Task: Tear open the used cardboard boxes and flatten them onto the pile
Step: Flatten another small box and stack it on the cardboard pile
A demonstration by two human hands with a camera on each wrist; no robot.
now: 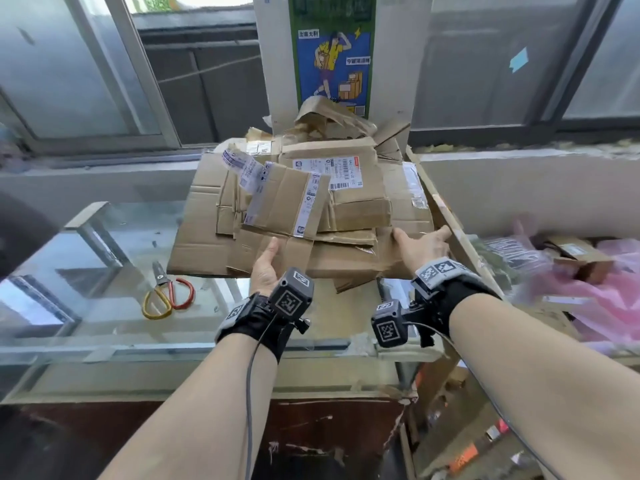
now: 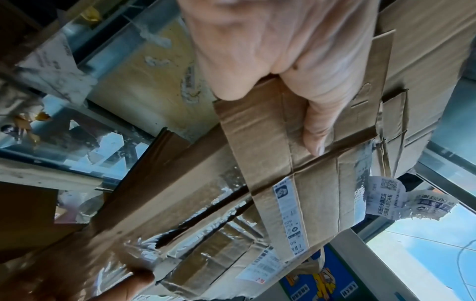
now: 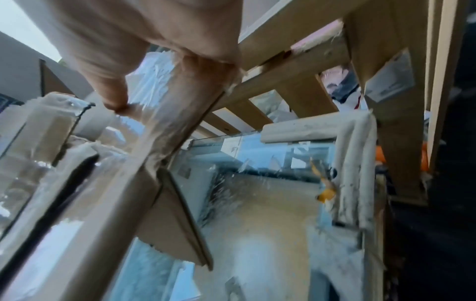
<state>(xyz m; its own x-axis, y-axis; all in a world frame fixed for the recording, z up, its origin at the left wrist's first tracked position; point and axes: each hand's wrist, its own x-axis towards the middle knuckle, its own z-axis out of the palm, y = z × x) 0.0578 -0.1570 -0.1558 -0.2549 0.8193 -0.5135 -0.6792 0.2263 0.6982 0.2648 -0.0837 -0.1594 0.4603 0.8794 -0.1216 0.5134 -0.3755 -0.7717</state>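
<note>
Flattened cardboard stack (image 1: 294, 209), lengthwise left-right, near edge in both hands' grip

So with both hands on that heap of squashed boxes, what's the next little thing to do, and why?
Probably lower and slide the pile of flattened cardboard further onto the glass counter. The left hand and right hand grip its near edge, which overhangs the counter, so letting go now might let it tip.

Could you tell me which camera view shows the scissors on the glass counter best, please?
The head view: the scissors lie whole on the glass, left of the cardboard pile. Neither wrist view shows them clearly.
</note>
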